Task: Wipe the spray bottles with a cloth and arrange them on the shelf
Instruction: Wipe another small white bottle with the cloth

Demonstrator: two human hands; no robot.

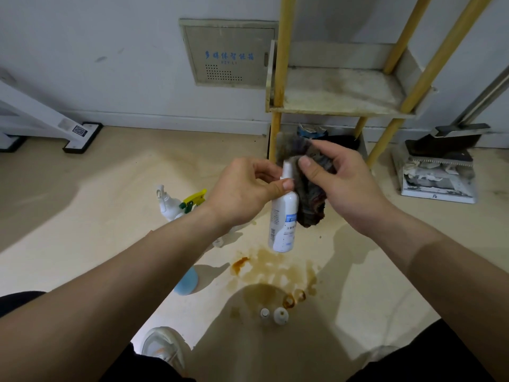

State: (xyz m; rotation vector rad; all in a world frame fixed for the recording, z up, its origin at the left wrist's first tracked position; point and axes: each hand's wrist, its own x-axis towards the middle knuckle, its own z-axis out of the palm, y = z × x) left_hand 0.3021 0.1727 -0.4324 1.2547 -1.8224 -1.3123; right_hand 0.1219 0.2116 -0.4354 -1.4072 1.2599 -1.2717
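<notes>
The pale floor (82,205) is showing brown stains under the person's arms. The shelf (338,89), with yellow posts and grubby white boards, is standing against the wall. Its bottom board is carrying a crumpled blue-and-white item (311,131) beside something dark that is too dim to make out. To its right, a dustpan (438,186) is holding scraps of torn paper.

The left hand (242,188) is pinching the neck of one white spray bottle (285,213) between thumb and fingers. The bottle is hanging upright in mid-air in front of the shelf's lower part. It is slim, with a blue-and-white label and a barcode on its side.

The right hand (341,183) is gripping one dark, bunched cloth (311,194) and pressing it against the bottle's top and shoulder.

Five more bottles are standing on the floor:
- a white trigger bottle (168,205)
- a yellow-nozzled bottle (194,201) touching it
- a blue bottle (187,279)
- two small capped bottles (272,315) side by side
</notes>
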